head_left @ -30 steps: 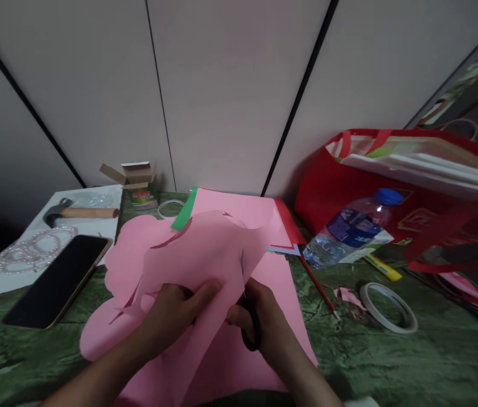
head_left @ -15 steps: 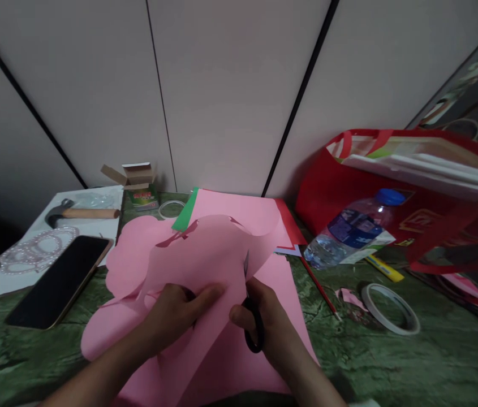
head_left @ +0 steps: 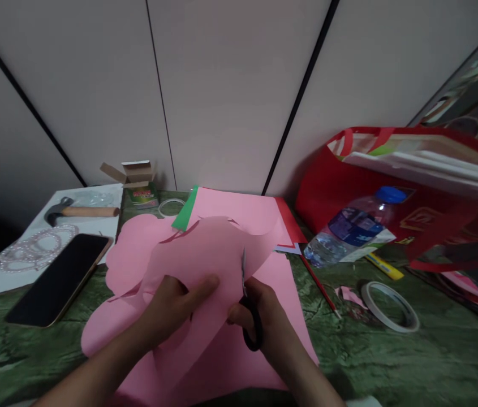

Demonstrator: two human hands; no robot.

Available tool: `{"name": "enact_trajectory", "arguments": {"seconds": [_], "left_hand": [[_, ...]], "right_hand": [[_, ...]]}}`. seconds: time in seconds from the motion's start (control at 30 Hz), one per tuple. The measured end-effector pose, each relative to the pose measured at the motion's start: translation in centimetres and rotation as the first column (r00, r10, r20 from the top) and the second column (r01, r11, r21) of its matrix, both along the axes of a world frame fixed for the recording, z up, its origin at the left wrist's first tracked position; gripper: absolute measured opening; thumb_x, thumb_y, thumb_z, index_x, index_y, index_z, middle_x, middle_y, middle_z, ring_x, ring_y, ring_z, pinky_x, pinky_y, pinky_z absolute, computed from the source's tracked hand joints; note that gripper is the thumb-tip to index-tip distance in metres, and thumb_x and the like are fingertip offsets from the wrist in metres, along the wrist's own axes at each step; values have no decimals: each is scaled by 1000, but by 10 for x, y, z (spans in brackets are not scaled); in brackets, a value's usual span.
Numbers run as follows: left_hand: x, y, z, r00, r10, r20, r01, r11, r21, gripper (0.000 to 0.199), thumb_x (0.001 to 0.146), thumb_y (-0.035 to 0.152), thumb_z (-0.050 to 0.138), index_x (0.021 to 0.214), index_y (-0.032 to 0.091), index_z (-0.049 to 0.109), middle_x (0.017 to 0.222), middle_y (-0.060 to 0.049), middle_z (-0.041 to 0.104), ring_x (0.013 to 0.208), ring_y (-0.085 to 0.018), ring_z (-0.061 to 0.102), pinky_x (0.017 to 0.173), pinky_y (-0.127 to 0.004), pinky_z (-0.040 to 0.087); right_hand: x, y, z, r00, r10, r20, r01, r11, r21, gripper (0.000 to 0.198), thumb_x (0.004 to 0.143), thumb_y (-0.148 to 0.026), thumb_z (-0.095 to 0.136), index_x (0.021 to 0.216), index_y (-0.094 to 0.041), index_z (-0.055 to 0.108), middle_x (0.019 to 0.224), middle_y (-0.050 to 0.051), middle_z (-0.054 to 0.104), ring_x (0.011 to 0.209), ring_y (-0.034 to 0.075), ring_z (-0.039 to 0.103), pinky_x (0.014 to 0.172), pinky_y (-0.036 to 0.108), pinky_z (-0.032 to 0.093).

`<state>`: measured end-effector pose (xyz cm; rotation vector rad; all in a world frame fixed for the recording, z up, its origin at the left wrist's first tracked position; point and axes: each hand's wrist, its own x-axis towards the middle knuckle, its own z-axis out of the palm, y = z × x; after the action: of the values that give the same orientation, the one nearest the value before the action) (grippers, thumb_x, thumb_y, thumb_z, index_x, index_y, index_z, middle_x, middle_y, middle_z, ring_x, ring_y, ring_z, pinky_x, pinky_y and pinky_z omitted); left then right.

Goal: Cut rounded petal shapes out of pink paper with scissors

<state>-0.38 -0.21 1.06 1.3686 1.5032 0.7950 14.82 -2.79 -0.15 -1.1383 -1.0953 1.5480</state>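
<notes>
We've got the pink sheet (head_left: 205, 249) lifted, bowed, far edge curved. Our scissors (head_left: 252, 308), black-handled, sit at the sheet's right part: one metal blade visible over it, tip pointing away from us.

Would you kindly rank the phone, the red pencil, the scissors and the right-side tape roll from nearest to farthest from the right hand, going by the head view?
1. Scissors: in the right hand's grip.
2. Red pencil: a little to the right.
3. Tape roll: farther right, beyond the pencil.
4. Phone: far left, past the left hand.
</notes>
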Motion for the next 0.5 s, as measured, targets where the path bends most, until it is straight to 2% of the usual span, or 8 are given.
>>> {"name": "enact_trajectory", "arguments": {"seconds": [0.07,0.17,0.23,0.4,0.5], "left_hand": [[0,0,1,1000,20,-3,-20,1000,9,35,65,52,57,56,18,60,61,-3,63,63,-20,57,52,-27,43],[0,-1,3,988,63,-139,-80,990,-119,44,59,58,59,39,20,49,42,0,50,48,-19,49,43,-28,36],[-1,-2,4,979,56,-194,-96,974,-204,48,55,62,61,34,21,46,38,0,46,44,-18,47,42,-28,35],[-2,-3,6,988,12,-151,-52,963,-264,45,55,60,63,46,17,61,50,-5,63,56,-23,59,48,-30,42],[-3,-3,6,989,-14,-146,-27,960,-280,46,55,61,63,52,15,64,56,-8,67,62,-26,62,53,-32,45]], "right_hand": [[-1,0,0,1000,5,-5,-5,1000,-7,33,56,-38,74,73,-18,54,57,-3,53,51,12,42,50,25,34],[0,1,-4,999,2,-35,-2,1000,-16,32,54,-34,76,69,-18,52,54,-6,48,48,10,38,51,26,35],[1,1,-5,998,3,-63,-5,1000,-23,35,51,-34,78,65,-19,50,52,-7,45,46,9,36,51,26,36],[2,0,-2,987,54,-154,-58,998,-26,42,49,-40,80,75,-19,55,61,-3,53,52,13,45,55,28,39],[2,0,-1,993,30,-113,-36,998,-51,44,46,-42,81,70,-19,53,59,-4,52,52,13,44,51,27,38]]}}
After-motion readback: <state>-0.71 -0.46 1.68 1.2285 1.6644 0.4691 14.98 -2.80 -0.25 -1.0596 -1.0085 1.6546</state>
